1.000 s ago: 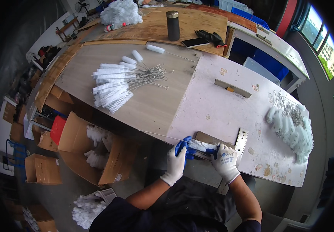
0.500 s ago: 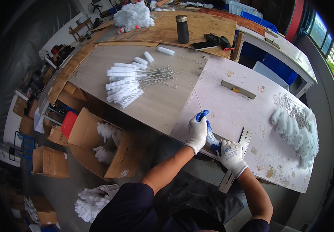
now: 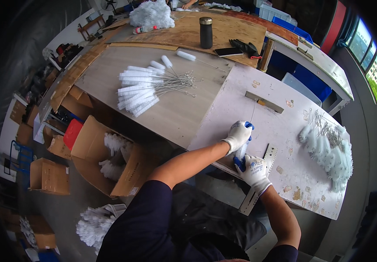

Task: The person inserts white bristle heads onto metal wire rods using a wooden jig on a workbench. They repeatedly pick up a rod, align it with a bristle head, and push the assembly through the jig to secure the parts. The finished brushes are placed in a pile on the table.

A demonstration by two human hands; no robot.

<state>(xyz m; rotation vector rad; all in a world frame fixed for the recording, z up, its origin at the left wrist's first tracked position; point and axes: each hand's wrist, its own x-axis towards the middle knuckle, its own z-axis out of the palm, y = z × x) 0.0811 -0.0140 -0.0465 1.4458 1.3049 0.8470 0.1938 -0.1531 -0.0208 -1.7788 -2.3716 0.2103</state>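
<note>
From my head, the wide fisheye camera looks forward and down, near my white-and-blue-gloved left hand (image 3: 239,134) and matching right hand (image 3: 255,170), across the pale flat tabletop (image 3: 227,96) toward the brown wooden table (image 3: 175,32).

I'm seeing a workshop on my feed — scuffed workbench (image 3: 223,109), wire-stemmed white brushes (image 3: 138,81) piled in bulk, open cardboard box (image 3: 85,137) alongside with white bristly pieces (image 3: 113,168) inside.
</note>
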